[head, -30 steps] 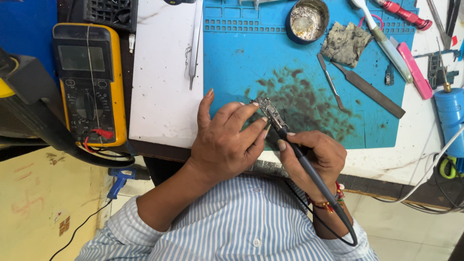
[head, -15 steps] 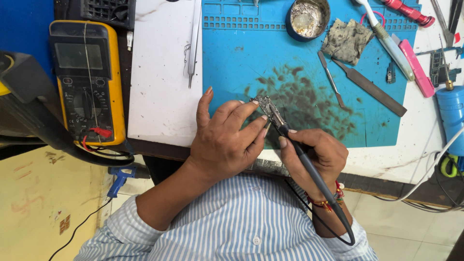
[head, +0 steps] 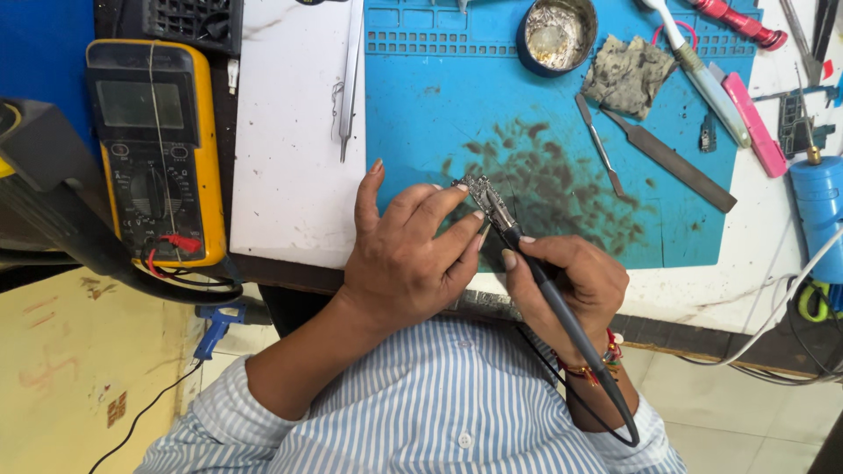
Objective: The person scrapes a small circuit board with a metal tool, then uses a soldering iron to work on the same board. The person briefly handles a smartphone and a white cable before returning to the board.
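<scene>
Board [head: 481,195]: a small circuit board lies at the near edge of the blue mat [head: 439,96], on the stained part of it. The left hand [head: 408,254] rests over the near left side of the board, fingers spread and curved, fingertips [head: 460,188] touching the board and pinning it to the mat. The thumb points away toward the far side.

The right hand [head: 571,281] is closed around a dark soldering iron [head: 549,294], held like a pen. The iron's tip meets the board just right of the left fingertips. The iron's cable runs back over the right wrist, past a red and yellow thread band [head: 597,364].

Items on the surface:
- A yellow multimeter [head: 154,149] stands at the far left, with red and black leads coiled at its near end.
- A white sheet [head: 290,175] lies between the multimeter and the mat. Long tweezers [head: 349,79] lie along its right edge.
- A round tin [head: 556,33] sits at the far edge of the mat, with a grey sponge [head: 628,75] just to its right.
- A thin blade [head: 599,145] and a flat metal file [head: 676,162] lie right of the stained area, well apart from both hands.
- A pink tool [head: 753,123] and a blue canister [head: 818,219] lie off the mat at the far right.

The person wears a blue and white striped shirt [head: 439,404].
</scene>
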